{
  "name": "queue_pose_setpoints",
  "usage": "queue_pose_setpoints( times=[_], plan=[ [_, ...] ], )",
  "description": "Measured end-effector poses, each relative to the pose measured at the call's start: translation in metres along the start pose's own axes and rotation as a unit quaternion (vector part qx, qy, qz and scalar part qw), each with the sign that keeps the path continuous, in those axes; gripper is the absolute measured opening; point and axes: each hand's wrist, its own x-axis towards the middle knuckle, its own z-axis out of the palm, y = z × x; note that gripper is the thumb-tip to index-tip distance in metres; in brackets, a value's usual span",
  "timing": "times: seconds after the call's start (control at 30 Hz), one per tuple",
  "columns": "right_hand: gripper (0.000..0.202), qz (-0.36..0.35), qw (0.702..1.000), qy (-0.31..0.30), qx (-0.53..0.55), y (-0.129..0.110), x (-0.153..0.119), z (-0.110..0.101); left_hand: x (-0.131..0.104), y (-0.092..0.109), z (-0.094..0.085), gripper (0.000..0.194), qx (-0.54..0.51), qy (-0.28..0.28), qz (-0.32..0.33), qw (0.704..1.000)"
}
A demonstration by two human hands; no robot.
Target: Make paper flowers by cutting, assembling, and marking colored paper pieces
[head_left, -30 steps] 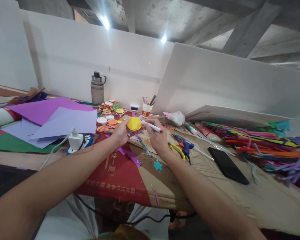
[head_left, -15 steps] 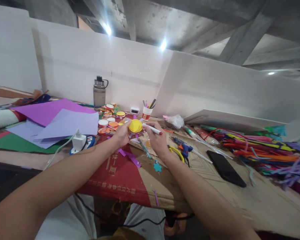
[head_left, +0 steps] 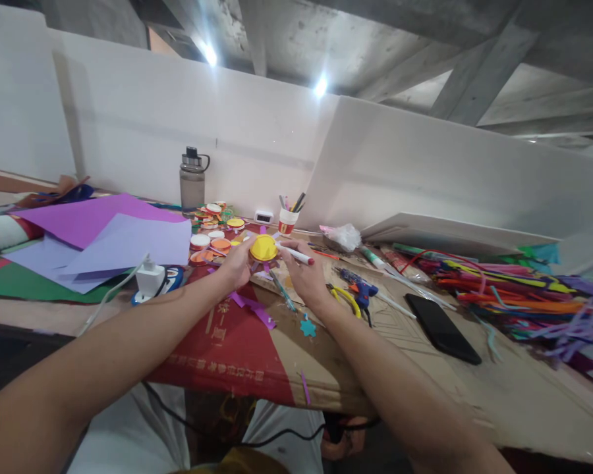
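Observation:
Between my hands is a round yellow disc (head_left: 263,248), its face turned up toward me. My left hand (head_left: 238,264) grips the disc by its left edge. A white marker with a red end (head_left: 297,253) is held in my right hand (head_left: 302,271), its tip at the disc's right rim. Whether the tip touches the disc I cannot tell. Just below lie a teal pen (head_left: 282,291), a teal paper flower (head_left: 308,327) and purple paper scraps (head_left: 257,311). Left of my left hand sit several white and orange discs (head_left: 221,244).
Purple and lilac paper sheets (head_left: 128,243) and a white plug adapter (head_left: 151,280) lie left. A bottle (head_left: 192,181) and a pen cup (head_left: 287,220) stand behind. To the right are a blue glue gun (head_left: 366,293), yellow-handled pliers (head_left: 346,299), a black phone (head_left: 442,328) and pipe cleaners (head_left: 524,296).
The yellow disc has tilted slightly in my left hand, showing more of its folded lower edge. The whole view has shifted a little. Both hands keep their holds.

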Motion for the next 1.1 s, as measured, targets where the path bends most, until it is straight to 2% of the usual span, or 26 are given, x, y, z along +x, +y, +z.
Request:
queue_pose_setpoints(
  times=[0.33, 1.1],
  plan=[
    [0.019, -0.010, 1.000, -0.013, -0.004, -0.0012, -0.0019, 0.0002, -0.0031, -0.0006, 0.0029, 0.025, 0.006, 0.018, 0.022, 1.000],
    [0.019, -0.009, 0.999, 0.017, -0.041, -0.0021, -0.0014, -0.0006, -0.0049, -0.0056, 0.0035, 0.019, 0.026, -0.005, 0.056, 0.998]
  ],
)
